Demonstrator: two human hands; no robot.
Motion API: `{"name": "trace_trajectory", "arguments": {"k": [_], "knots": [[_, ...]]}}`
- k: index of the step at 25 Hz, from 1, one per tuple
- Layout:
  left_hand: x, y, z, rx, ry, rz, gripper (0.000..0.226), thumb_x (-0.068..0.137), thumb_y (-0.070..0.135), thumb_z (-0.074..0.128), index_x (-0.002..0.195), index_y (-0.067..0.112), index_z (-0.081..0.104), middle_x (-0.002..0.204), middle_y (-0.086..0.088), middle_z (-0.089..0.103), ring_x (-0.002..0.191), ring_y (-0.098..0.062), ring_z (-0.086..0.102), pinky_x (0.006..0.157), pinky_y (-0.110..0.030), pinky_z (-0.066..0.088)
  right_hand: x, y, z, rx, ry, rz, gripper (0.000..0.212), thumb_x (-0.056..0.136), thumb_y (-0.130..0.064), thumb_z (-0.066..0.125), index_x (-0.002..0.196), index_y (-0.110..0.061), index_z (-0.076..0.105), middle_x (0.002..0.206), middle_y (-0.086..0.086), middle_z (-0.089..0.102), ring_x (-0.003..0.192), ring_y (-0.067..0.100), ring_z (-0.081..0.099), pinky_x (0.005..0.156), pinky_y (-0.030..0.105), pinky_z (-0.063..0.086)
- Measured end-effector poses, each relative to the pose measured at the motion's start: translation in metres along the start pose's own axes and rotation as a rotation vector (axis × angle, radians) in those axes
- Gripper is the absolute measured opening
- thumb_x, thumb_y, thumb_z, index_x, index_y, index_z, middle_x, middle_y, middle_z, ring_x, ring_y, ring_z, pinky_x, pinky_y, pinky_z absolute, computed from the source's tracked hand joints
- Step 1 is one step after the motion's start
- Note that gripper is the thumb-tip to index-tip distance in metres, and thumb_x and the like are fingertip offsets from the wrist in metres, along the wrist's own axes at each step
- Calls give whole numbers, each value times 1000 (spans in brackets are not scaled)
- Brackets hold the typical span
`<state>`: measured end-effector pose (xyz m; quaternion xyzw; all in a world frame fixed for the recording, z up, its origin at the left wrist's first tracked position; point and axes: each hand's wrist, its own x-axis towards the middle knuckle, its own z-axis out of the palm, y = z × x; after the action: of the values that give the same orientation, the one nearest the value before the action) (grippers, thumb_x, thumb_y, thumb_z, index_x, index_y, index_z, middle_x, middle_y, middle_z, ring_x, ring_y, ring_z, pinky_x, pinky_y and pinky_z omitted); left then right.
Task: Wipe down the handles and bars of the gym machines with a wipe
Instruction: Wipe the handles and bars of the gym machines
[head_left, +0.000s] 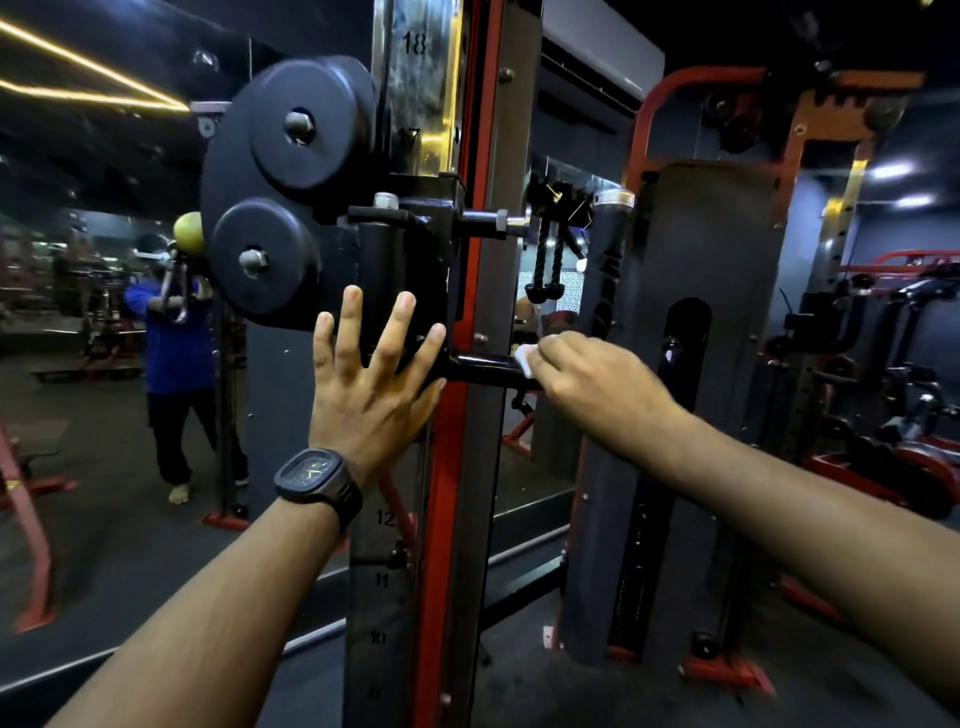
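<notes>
A short black handle bar (483, 368) juts to the right from the black pulley carriage (400, 270) on a numbered upright post (382, 577) of a cable machine. My right hand (597, 387) grips a small white wipe (524, 358) and holds it against the bar's right end. My left hand (371, 379), with a black watch on the wrist, lies flat with spread fingers against the carriage just left of the bar.
Two black pulley wheels (291, 171) sit above my left hand. A red frame beam (452, 493) runs beside the post. A rope attachment (545, 270) hangs behind, and a dark weight stack shroud (675, 364) stands right. Red machines (893, 364) fill the far right; a mirror (104, 312) is at left.
</notes>
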<state>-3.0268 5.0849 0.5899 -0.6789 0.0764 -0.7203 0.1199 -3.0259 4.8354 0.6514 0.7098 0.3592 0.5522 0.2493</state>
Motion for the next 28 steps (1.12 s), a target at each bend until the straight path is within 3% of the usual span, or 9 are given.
{"name": "trace_trajectory", "arguments": {"k": [3, 6, 11, 14, 17, 21, 23, 28], "knots": [[2, 6, -1, -16, -2, -42, 46, 95, 46, 53, 135, 24, 58, 152, -11, 22, 138, -50, 18, 112, -66, 19, -8, 25, 0, -170, -2, -150, 12, 87, 1, 55, 94, -3, 64, 78, 7, 55, 72, 24, 54, 65, 34, 50], [1, 5, 0, -5, -1, -28, 46, 95, 46, 54, 135, 24, 58, 153, -11, 22, 139, -49, 17, 113, -66, 17, -4, 38, 0, -197, 52, -167, 15, 88, 0, 53, 89, -2, 68, 85, 10, 59, 82, 27, 58, 73, 36, 52], [1, 7, 2, -9, 32, -39, 46, 94, 45, 57, 133, 23, 59, 152, -11, 27, 139, -50, 20, 112, -67, 19, -8, 52, 1, -201, 109, -209, 23, 94, 3, 47, 103, 6, 68, 99, 16, 65, 97, 31, 64, 87, 37, 54], [1, 7, 1, -11, 33, -38, 47, 93, 45, 58, 134, 23, 58, 153, -11, 27, 140, -49, 19, 112, -67, 18, -4, 69, -4, -262, 144, -334, 25, 92, 4, 47, 106, 8, 67, 104, 19, 67, 103, 34, 64, 94, 37, 52], [1, 6, 2, 4, 40, -35, 47, 93, 45, 58, 134, 23, 59, 152, -11, 27, 140, -49, 19, 112, -67, 18, 7, 84, -7, -234, 188, -245, 23, 91, 3, 51, 108, 4, 67, 106, 16, 67, 108, 32, 63, 100, 34, 48], [0, 8, 2, -12, 39, -39, 47, 93, 44, 57, 134, 22, 59, 152, -11, 27, 140, -49, 19, 112, -67, 18, 9, 85, -5, -302, 166, -300, 21, 90, 3, 56, 107, 6, 68, 106, 17, 68, 107, 31, 64, 104, 35, 44], [0, 7, 2, -1, 45, -39, 46, 93, 44, 56, 134, 23, 59, 152, -11, 28, 140, -49, 19, 112, -67, 18, 11, 86, -4, -290, 197, -207, 22, 88, 2, 61, 109, 7, 67, 107, 17, 67, 107, 31, 64, 108, 34, 38], [0, 8, 3, 13, 51, -37, 46, 93, 46, 55, 134, 24, 59, 151, -11, 29, 139, -49, 21, 111, -67, 21, 12, 85, -2, -331, 224, -220, 22, 91, 1, 57, 109, 6, 68, 109, 17, 68, 108, 30, 64, 106, 34, 41]]}}
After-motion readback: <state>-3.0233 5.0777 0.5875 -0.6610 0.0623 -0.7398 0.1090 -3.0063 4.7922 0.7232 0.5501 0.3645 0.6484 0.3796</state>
